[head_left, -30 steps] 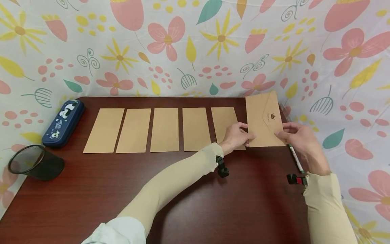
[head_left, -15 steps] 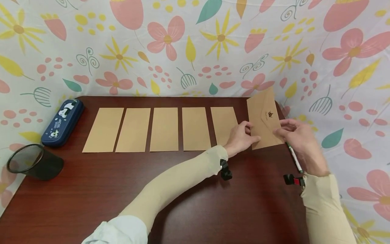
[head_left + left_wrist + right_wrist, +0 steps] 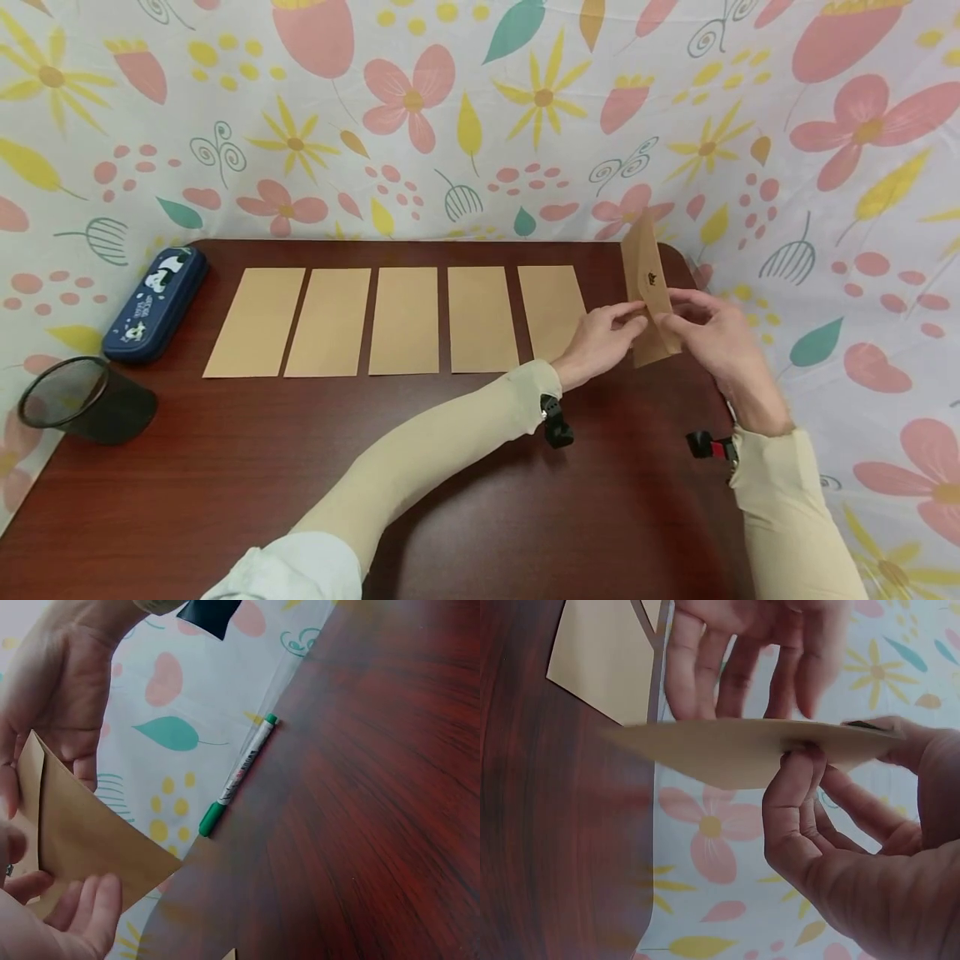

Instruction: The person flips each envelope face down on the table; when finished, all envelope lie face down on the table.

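Note:
A brown kraft envelope (image 3: 649, 275) with a small dark crown print is tilted up on edge at the table's right end. My right hand (image 3: 716, 342) pinches its right side, the thumb (image 3: 900, 739) on one face and bent fingers (image 3: 791, 802) on the other. Beside its left side is my left hand (image 3: 600, 337), its fingertips on or very near the paper. These left fingers (image 3: 739, 679) reach down rather straight in the right wrist view. Left of both hands, several brown envelopes (image 3: 405, 321) lie flat in a row, plain side up.
A white marker with green ends (image 3: 238, 776) lies by the table's right edge. At the left stand a dark blue pencil case (image 3: 155, 304) and a black mesh pen cup (image 3: 112, 404), tipped on its side. Flower-patterned cloth (image 3: 480, 125) walls the back and sides of the brown table (image 3: 465, 500).
The envelope has turned from facing me to nearly edge-on. My right hand has moved left with it, and my left hand has shifted a little right.

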A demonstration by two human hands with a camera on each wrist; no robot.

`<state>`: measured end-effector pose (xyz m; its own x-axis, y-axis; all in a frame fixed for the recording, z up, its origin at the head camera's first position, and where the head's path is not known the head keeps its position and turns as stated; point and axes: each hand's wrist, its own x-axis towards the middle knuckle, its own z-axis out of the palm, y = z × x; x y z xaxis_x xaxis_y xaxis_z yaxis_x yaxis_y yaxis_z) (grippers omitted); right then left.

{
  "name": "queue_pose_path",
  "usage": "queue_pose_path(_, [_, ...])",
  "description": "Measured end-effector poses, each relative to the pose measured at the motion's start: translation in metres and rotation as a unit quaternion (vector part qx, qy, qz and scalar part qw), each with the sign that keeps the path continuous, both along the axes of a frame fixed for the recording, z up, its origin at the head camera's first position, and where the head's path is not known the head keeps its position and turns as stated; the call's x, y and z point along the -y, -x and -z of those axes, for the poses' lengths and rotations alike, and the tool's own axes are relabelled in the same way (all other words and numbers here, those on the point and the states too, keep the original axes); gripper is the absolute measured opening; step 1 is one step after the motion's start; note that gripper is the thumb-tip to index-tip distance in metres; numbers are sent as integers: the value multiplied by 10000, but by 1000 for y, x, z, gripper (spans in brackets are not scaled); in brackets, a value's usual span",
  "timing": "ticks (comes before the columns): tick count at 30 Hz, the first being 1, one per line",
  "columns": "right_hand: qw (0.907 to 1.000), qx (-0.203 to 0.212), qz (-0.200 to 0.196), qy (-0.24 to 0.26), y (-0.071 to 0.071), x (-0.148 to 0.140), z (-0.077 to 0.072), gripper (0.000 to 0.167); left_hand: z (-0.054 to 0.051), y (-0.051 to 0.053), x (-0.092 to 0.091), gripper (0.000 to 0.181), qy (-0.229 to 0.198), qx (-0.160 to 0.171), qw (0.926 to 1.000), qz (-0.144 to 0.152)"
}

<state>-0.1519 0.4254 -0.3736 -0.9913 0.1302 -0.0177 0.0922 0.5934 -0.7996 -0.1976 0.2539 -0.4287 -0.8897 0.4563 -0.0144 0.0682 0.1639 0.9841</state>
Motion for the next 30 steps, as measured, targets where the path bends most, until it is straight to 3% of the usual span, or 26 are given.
queue_pose_path(4, [9997, -87, -230, -16, 0, 4, 0, 52, 0, 1, 1, 45, -965, 574, 9936, 126])
queue_pose_path(9, [9990, -67, -289, -333, -1, 10, -1, 51, 1, 4, 2, 47, -1646, 830, 9824, 310])
queue_pose_path(15, [9967, -149, -411, -686, -1, 18, 3, 51, 0, 4, 5, 43, -1590, 900, 9831, 124])
queue_pose_path(23, [9945, -41, -539, -900, 0, 21, 8, 58, -2, 6, 6, 33, -663, 397, 9966, -269])
queue_pose_path(30, [9941, 152, -608, -880, 0, 15, 9, 57, 1, 6, 4, 32, -1271, 932, 9870, -321])
